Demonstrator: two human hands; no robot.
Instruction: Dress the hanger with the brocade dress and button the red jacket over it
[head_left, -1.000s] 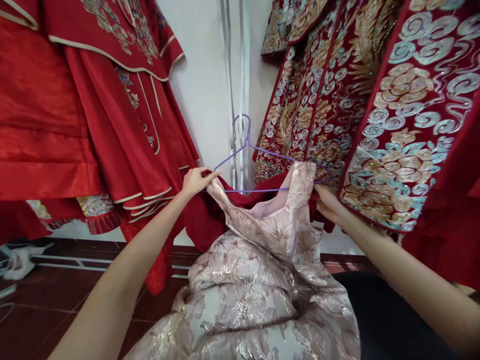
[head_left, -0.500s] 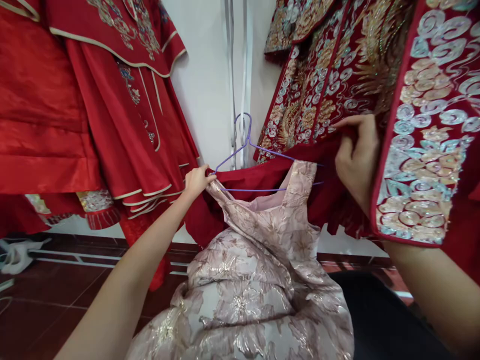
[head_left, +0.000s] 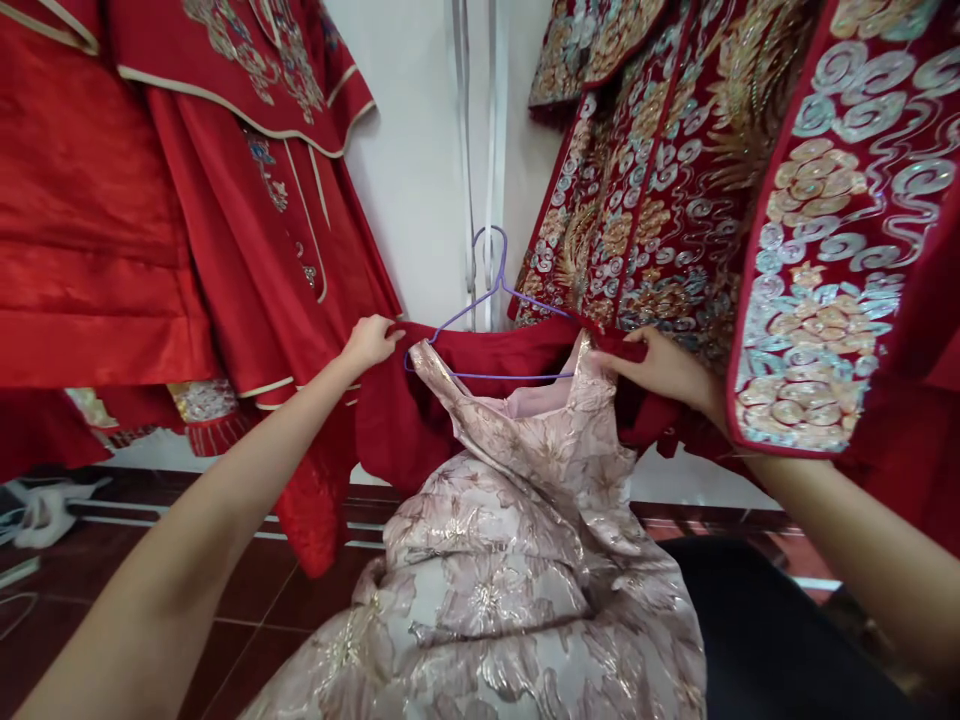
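A pale pink sleeveless dress [head_left: 517,470] with a metallic flower pattern hangs from a purple wire hanger [head_left: 501,285]. Behind its neckline a dark red cloth garment [head_left: 487,348] is stretched sideways; its lower part is hidden by the dress. My left hand [head_left: 373,342] pinches the red garment's upper edge, just left of the hanger's end. On the other side, my right hand [head_left: 664,368] is closed on the same red cloth, its thumb reaching to the dress's right strap [head_left: 592,360].
Red dresses with cream trim [head_left: 247,230] hang at left. Heavily embroidered red garments [head_left: 675,200] hang at right, one panel [head_left: 814,330] draping over my right forearm. White straps [head_left: 491,150] run down the wall. White shoes [head_left: 45,515] lie low left; something black [head_left: 757,620] is low right.
My right hand has come left and down to the dress's right strap, drawing the red cloth. My left hand has shifted slightly left and up, off the left strap, onto the red cloth.
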